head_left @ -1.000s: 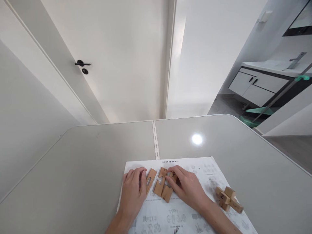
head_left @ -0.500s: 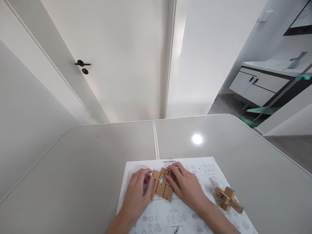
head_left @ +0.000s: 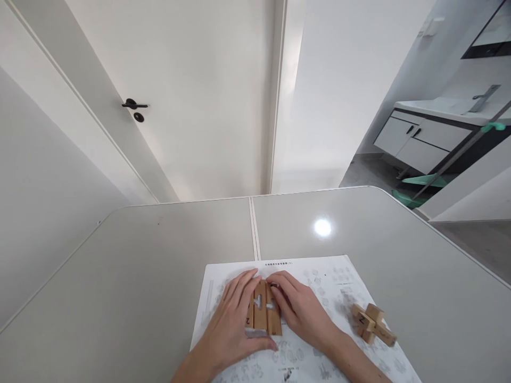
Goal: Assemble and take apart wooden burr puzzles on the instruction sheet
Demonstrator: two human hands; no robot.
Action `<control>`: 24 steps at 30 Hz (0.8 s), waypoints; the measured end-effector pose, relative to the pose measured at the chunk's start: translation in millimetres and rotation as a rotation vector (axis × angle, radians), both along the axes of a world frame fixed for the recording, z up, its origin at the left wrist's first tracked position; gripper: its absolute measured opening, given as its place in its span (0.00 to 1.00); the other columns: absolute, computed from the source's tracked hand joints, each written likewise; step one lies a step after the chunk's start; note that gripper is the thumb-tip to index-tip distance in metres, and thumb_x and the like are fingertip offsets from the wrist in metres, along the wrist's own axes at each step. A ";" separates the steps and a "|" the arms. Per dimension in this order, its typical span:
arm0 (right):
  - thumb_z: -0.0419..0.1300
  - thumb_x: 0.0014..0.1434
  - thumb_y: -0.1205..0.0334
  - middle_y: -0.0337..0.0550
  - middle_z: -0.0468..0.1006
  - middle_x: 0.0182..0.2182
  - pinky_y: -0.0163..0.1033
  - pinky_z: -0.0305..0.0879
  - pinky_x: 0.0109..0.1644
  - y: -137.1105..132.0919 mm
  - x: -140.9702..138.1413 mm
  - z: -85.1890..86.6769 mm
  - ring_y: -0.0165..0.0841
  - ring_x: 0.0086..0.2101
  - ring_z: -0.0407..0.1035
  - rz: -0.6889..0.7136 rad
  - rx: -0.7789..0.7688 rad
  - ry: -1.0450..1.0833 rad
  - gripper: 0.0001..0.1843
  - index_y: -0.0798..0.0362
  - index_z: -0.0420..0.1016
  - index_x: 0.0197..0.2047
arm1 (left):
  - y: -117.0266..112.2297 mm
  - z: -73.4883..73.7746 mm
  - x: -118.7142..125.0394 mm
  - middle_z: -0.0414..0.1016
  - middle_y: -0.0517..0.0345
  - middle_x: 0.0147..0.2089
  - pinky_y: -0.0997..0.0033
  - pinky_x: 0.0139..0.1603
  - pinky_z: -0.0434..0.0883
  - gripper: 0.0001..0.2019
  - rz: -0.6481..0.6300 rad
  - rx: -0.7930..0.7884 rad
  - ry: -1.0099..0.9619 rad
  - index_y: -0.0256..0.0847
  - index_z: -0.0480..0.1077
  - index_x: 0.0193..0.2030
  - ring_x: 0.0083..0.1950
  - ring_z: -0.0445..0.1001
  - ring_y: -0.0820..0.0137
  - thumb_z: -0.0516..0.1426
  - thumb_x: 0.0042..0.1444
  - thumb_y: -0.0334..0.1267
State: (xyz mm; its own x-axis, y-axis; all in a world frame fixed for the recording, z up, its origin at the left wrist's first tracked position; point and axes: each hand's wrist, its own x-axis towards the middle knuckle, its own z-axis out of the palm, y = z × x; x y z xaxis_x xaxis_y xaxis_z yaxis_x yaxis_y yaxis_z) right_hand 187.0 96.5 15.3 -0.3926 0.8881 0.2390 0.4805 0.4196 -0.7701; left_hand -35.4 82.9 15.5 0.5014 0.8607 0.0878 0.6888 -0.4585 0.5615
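Note:
Several flat wooden puzzle pieces (head_left: 260, 314) with notches and printed numbers lie side by side on a printed white sheet (head_left: 335, 298). My left hand (head_left: 231, 322) arches over their left side, fingertips at the upper ends and the thumb stretched out below the lower ends, a gap between thumb and wood. Part of the leftmost piece is hidden under it. On the other side, my right hand (head_left: 297, 300) has its thumb and fingers closed around the upper end of the rightmost piece (head_left: 274, 319).
An assembled wooden block cross (head_left: 371, 322), one bar marked 2, rests on the sheet's right side. The grey table (head_left: 139, 282) has a seam down its middle. Beyond it are a white door (head_left: 199, 106) and, at right, a sink cabinet (head_left: 427, 133).
The pieces have gone from slanted and staggered to upright and nearly aligned. My left hand has spread, its thumb moving down and right below them. My right hand has shifted slightly left.

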 end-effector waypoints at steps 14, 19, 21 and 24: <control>0.45 0.77 0.58 0.47 0.75 0.50 0.43 0.74 0.46 -2.5 -1.5 0.3 0.37 0.41 0.74 -0.012 -0.147 0.171 0.13 0.45 0.65 0.59 | -0.3 6.8 4.5 0.67 0.51 0.68 0.42 0.66 0.68 0.46 0.030 -0.042 -0.029 0.56 0.55 0.73 0.69 0.63 0.47 0.72 0.51 0.48; 0.45 0.77 0.53 0.45 0.76 0.42 0.42 0.73 0.41 -4.9 -2.7 -4.1 0.37 0.37 0.73 -0.066 -0.205 0.151 0.14 0.46 0.64 0.59 | 6.4 -0.8 -7.5 0.68 0.51 0.68 0.46 0.66 0.69 0.40 0.132 0.067 0.038 0.53 0.56 0.72 0.69 0.64 0.49 0.68 0.56 0.49; 0.45 0.76 0.51 0.45 0.76 0.41 0.41 0.73 0.39 -6.3 -2.7 -3.4 0.36 0.35 0.73 -0.075 -0.209 0.140 0.15 0.46 0.65 0.57 | 11.3 -3.1 -15.4 0.68 0.52 0.68 0.47 0.66 0.68 0.38 0.211 0.116 0.074 0.52 0.56 0.71 0.68 0.65 0.50 0.67 0.58 0.49; 0.45 0.76 0.50 0.44 0.76 0.39 0.41 0.71 0.37 -7.5 -2.7 -1.9 0.37 0.34 0.72 -0.077 -0.220 0.129 0.15 0.47 0.66 0.56 | 17.5 -4.3 -24.6 0.70 0.52 0.66 0.48 0.66 0.67 0.33 0.333 0.202 0.102 0.51 0.59 0.69 0.66 0.67 0.51 0.64 0.60 0.50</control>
State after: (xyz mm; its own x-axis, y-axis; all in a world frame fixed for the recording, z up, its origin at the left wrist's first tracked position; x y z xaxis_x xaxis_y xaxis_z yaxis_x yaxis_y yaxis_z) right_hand 184.3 88.9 13.4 -0.3007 0.9503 0.0810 0.3963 0.2017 -0.8957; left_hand -60.0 100.3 11.2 0.2129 0.9481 0.2363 0.8658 -0.2951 0.4040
